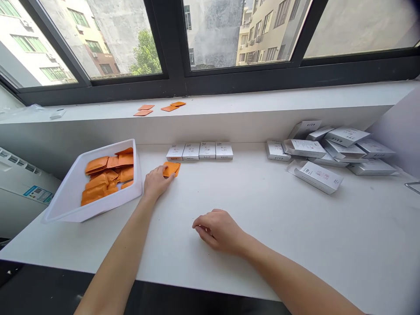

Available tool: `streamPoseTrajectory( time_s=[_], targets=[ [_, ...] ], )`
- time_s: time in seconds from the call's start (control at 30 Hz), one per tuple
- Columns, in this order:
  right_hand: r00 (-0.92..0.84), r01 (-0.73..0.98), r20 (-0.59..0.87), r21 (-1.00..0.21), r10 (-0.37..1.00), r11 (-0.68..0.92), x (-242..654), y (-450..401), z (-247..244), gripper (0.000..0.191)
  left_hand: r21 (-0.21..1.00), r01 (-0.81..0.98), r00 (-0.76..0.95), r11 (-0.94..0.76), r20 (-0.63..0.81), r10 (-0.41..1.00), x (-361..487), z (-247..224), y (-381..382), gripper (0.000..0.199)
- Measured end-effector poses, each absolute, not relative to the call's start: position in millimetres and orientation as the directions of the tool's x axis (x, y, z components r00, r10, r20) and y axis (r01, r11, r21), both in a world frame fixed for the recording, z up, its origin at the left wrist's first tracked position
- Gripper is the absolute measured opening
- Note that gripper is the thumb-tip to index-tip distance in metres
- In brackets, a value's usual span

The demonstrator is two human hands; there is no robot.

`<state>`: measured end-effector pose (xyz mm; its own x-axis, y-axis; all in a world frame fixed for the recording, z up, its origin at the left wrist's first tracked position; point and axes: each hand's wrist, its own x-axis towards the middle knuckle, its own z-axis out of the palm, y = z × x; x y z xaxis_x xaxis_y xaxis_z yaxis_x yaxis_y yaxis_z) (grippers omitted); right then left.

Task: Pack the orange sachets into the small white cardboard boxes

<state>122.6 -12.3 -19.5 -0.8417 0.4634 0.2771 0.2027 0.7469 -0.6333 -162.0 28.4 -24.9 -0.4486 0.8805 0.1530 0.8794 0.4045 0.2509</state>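
Okay, left hand (158, 182) has fingertips on orange sachet (172, 169) on worktop (295, 232), pinch unclear; right hand (218, 229) loosely curled, empty. Risk: sachet slips from light contact, or knuckles bump row of white boxes (199, 151); white tray (74, 186) near edge could tip if knocked.

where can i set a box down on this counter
Widest free patch of the white counter: between the right hand and the pile of white boxes. A narrower gap: between the row of four boxes and that pile. Crowded: the left hand, orange sachet and white tray.
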Motion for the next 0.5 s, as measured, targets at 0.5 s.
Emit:
streamPoseTrajectory(
  time_s=[0.5],
  targets=[
    [-0.860, 0.201, 0.273, -0.595, 0.430, 0.779, 124, -12, -20, 0.021, 0.022, 0.840, -0.529, 0.542, 0.258, 0.808, -209, 63, -22, 0.047]
  ],
)
